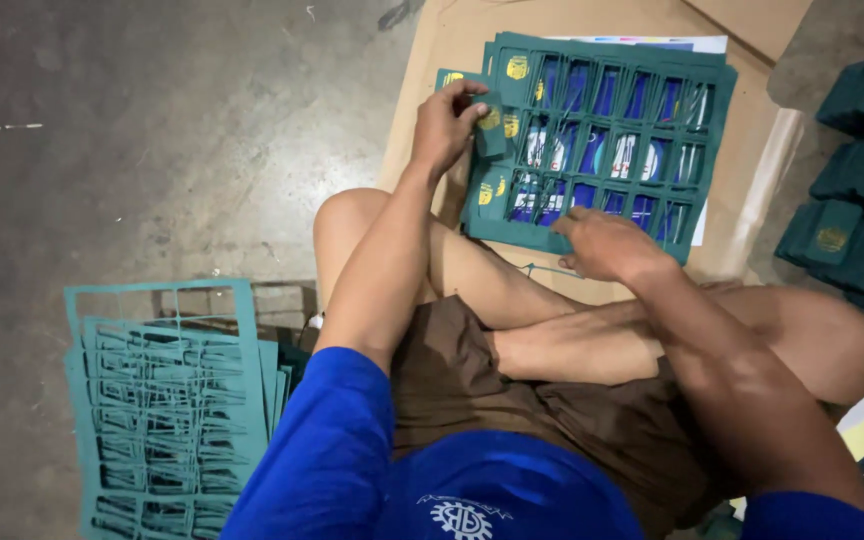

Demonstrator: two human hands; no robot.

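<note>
My left hand pinched a green card at the punched sheet's left edge while my right hand, flat and open, pinned its near edge, best kept firm.

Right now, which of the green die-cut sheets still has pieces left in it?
The green sheet on the cardboard under both hands still holds gold-marked pieces along its left side. The sheets stacked on the floor by the person's left side are bare lattices.
</note>
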